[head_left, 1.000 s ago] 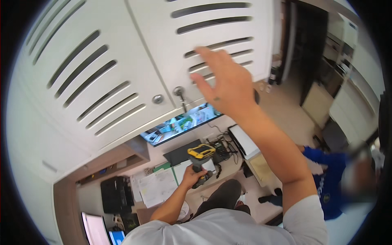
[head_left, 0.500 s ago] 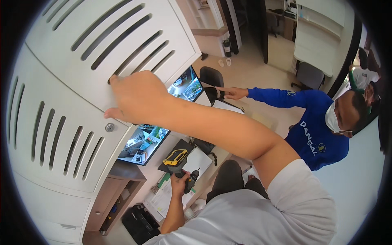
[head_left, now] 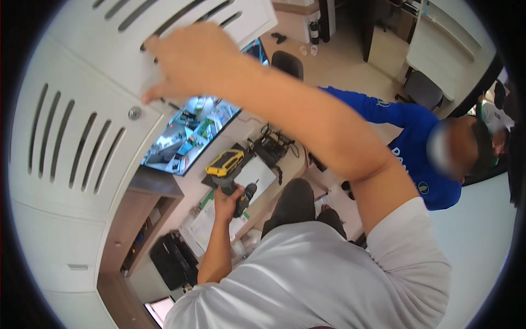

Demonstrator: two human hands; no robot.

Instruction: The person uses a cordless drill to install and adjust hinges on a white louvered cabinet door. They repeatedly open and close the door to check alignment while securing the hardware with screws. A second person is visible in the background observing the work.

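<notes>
My right hand [head_left: 194,63] is raised across the upper white cabinet door [head_left: 93,38], fingertips hooked in one of its slots, thumb lower near the door's edge. A round lock [head_left: 134,113] sits on the adjacent slotted door just below that hand. My left hand [head_left: 224,203] holds a black drill [head_left: 244,198] with a yellow-and-black battery [head_left: 224,163] upward, low over the desk by some papers. Below the cabinet a wide screen [head_left: 181,142] shows a grid of pictures, partly hidden by my right hand.
A co-worker [head_left: 411,164] in blue is close on my right, arm partly behind mine. A printer [head_left: 170,260], wooden shelving [head_left: 131,225] and a black device with cables [head_left: 268,148] are below. Office chairs [head_left: 416,96] stand farther back.
My right hand has gone from reaching with spread fingers to hooking the door's slot. The view has turned rightward. The co-worker's pointing hand is now hidden behind my forearm.
</notes>
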